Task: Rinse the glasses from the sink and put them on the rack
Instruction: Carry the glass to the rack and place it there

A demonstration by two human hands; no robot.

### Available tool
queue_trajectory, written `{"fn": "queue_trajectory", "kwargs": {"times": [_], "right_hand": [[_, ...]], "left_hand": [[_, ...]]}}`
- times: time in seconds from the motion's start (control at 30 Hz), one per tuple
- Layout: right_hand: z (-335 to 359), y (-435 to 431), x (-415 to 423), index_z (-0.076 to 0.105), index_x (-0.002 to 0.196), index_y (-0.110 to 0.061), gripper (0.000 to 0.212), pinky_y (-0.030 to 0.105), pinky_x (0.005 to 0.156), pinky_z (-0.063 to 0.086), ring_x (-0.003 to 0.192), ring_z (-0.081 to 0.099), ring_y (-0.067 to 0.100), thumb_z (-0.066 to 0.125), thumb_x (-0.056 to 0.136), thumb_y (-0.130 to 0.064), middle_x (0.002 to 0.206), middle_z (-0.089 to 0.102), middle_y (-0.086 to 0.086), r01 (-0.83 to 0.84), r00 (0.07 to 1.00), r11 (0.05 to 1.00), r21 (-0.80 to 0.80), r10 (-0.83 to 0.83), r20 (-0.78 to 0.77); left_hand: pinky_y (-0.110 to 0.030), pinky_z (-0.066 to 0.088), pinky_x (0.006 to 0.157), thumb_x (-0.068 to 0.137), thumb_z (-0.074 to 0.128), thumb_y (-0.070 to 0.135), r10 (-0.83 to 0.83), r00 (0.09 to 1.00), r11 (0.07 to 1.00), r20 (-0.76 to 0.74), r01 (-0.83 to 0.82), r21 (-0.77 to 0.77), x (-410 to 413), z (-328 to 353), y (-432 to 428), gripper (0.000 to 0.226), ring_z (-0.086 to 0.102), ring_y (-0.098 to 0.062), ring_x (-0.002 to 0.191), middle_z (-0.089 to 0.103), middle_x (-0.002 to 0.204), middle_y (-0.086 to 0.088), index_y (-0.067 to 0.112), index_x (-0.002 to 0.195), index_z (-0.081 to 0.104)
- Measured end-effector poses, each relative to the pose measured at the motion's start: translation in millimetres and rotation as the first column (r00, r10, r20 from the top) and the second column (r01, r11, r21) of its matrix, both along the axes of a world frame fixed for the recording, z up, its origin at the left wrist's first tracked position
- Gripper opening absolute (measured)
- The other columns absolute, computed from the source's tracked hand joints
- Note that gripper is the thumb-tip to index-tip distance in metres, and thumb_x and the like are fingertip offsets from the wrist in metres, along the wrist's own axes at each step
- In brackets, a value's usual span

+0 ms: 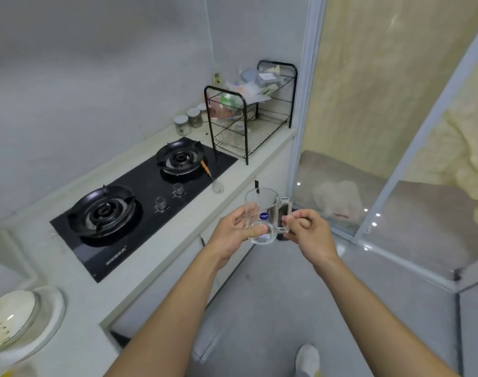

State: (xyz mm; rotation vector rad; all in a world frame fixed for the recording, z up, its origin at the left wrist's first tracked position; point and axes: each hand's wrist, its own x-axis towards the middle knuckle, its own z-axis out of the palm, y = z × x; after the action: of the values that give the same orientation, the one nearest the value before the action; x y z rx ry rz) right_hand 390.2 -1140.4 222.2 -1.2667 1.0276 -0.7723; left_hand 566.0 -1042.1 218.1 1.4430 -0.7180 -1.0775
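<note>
Glass mug [262,213], clear with a round blue sticker [263,216], is held upright at the centre of the frame, just off the edge of the pale counter [77,289] and above the grey floor [273,295]. The left hand [232,229] curls round its body; the right hand [306,229] pinches its handle. The black wire rack [248,115] stands at upper centre, on the counter's far end beside a black two-burner hob [145,183]. Glazed sliding panels [368,104] fill the right side.

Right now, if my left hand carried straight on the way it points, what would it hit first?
Your left hand holds the glass mug. Beyond it, the line seems to run over the counter edge to the black wire rack, though depth is unclear.
</note>
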Motion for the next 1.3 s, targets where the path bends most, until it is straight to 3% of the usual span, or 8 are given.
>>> {"fn": "queue_trajectory", "kwargs": {"times": [0.13,0.47,0.6,0.8,0.97,1.1,1.23,1.3], "right_hand": [[1,-78,0,0.064,0.098,-0.013,0.012,0.048,0.092,0.062,0.08,0.074,0.014,0.072,0.096,-0.021,0.083,0.078,0.003,-0.017,0.999,1.0,-0.02,0.016,-0.03],[10,-230,-7,0.062,0.101,-0.019,0.011,0.053,0.098,0.057,0.095,0.075,0.024,0.071,0.097,-0.023,0.086,0.078,0.003,-0.074,0.997,0.994,-0.082,0.072,-0.028],[8,-271,2,0.062,0.11,-0.02,0.015,0.036,0.095,0.059,0.1,0.073,0.021,0.068,0.097,-0.015,0.106,0.077,0.004,-0.132,0.99,0.984,-0.12,0.126,-0.056],[-3,-342,36,0.052,0.122,-0.032,0.04,0.036,0.103,0.054,0.121,0.062,0.007,0.076,0.091,-0.019,0.124,0.068,-0.007,-0.28,0.953,0.938,-0.203,0.246,-0.177],[-7,-405,82,0.048,0.13,-0.031,0.05,0.016,0.098,0.05,0.126,0.059,0.007,0.078,0.091,-0.026,0.135,0.062,-0.007,-0.37,0.917,0.911,-0.182,0.328,-0.225],[-11,-448,124,0.046,0.132,-0.034,0.047,0.027,0.108,0.048,0.13,0.056,0.006,0.074,0.094,-0.033,0.136,0.058,-0.019,-0.472,0.87,0.863,-0.177,0.424,-0.253],[-17,-477,158,0.054,0.131,-0.027,0.031,0.006,0.097,0.037,0.136,0.045,0.004,0.06,0.103,-0.039,0.136,0.043,-0.037,-0.619,0.767,0.757,-0.209,0.526,-0.368],[-25,-492,170,0.057,0.121,-0.035,0.018,0.023,0.111,0.037,0.142,0.042,0.007,0.054,0.105,-0.044,0.155,0.038,-0.025,-0.691,0.695,0.699,-0.186,0.572,-0.436]], "left_hand": [[-0.049,0.045,0.117,0.064,0.097,0.026,0.013,1.0,1.0,-0.013,-0.013,-0.002,-3,7,-75,0.085,0.066,-0.014,0.127,0.069,0.138,0.007,0.022,0.141,0.063],[-0.043,0.055,0.107,0.061,0.094,0.024,0.082,0.996,0.996,-0.033,-0.083,-0.016,-19,25,-222,0.075,0.07,-0.014,0.12,0.071,0.135,0.002,0.023,0.132,0.068],[-0.034,0.059,0.09,0.076,0.089,0.012,0.132,0.99,0.991,-0.059,-0.132,0.006,-12,24,-264,0.047,0.073,-0.012,0.104,0.072,0.128,-0.002,0.028,0.118,0.072],[-0.028,0.054,0.088,0.082,0.088,0.018,0.14,0.989,0.989,0.051,-0.142,0.032,21,13,-333,0.042,0.068,-0.014,0.118,0.072,0.126,0.008,0.031,0.117,0.07],[-0.021,0.051,0.087,0.079,0.091,0.02,0.175,0.978,0.981,0.117,-0.184,0.066,62,7,-390,0.058,0.067,-0.011,0.114,0.069,0.122,0.007,0.027,0.131,0.064],[-0.029,0.048,0.081,0.069,0.095,0.033,0.279,0.956,0.956,0.092,-0.286,0.07,92,2,-426,0.051,0.065,-0.017,0.093,0.066,0.114,-0.001,0.026,0.112,0.068],[-0.043,0.057,0.097,0.059,0.095,0.048,0.418,0.906,0.894,0.063,-0.423,0.151,115,-10,-454,0.071,0.069,-0.027,0.108,0.063,0.113,-0.004,0.023,0.116,0.062],[-0.049,0.056,0.102,0.049,0.092,0.058,0.469,0.882,0.858,0.058,-0.47,0.21,119,-13,-463,0.084,0.07,-0.027,0.106,0.063,0.112,-0.005,0.022,0.117,0.059]]}}
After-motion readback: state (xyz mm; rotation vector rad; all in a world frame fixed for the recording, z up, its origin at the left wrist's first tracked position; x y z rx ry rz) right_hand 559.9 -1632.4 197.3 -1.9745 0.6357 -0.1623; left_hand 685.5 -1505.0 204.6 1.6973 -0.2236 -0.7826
